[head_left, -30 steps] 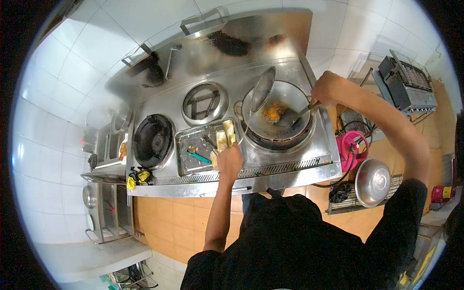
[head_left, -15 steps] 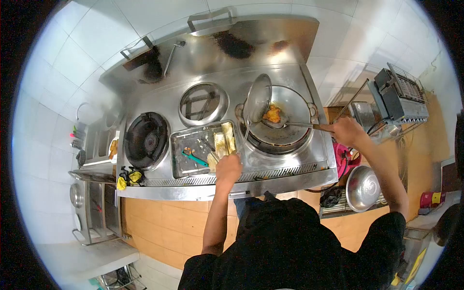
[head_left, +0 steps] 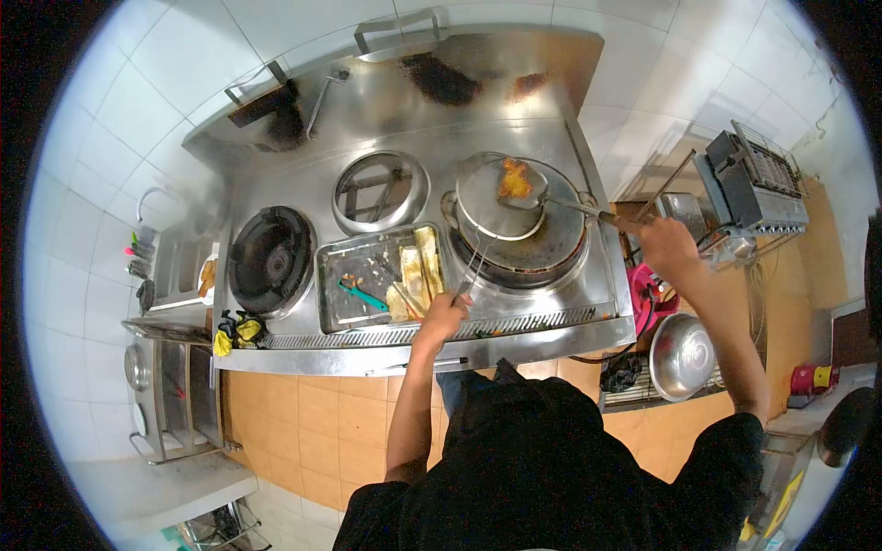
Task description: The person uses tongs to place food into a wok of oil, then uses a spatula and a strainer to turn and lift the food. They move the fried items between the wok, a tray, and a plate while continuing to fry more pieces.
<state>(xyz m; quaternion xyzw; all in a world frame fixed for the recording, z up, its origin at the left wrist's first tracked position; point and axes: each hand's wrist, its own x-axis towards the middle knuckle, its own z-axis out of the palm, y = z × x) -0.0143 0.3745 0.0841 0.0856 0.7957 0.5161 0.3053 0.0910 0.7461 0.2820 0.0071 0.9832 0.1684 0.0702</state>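
In my left hand [head_left: 443, 319], the fingers are wrapped around the wire handle of a round mesh strainer [head_left: 473, 204], which lies level over the left part of a wok [head_left: 565, 241]. My right hand [head_left: 668, 248] grips the handle of a wok spatula [head_left: 571, 204] that reaches in from the right. On the spatula's blade, over the strainer, rests an orange-brown fried piece of food [head_left: 516, 176]. Close to my left hand is a metal tray [head_left: 333, 319] holding yellowish wrapped strips [head_left: 426, 257] and a teal-handled tool [head_left: 369, 298].
The steel stove also has an open burner ring [head_left: 418, 202] and a black burner [head_left: 271, 262]. Yellow-and-black cloth [head_left: 241, 331] lies at its front left corner. A metal bowl [head_left: 682, 358] sits low on the right, below a grill-like appliance [head_left: 758, 184].
The strainer has gone from tilted upright to level over the wok. The spatula has risen with the fried piece and now holds it above the strainer.
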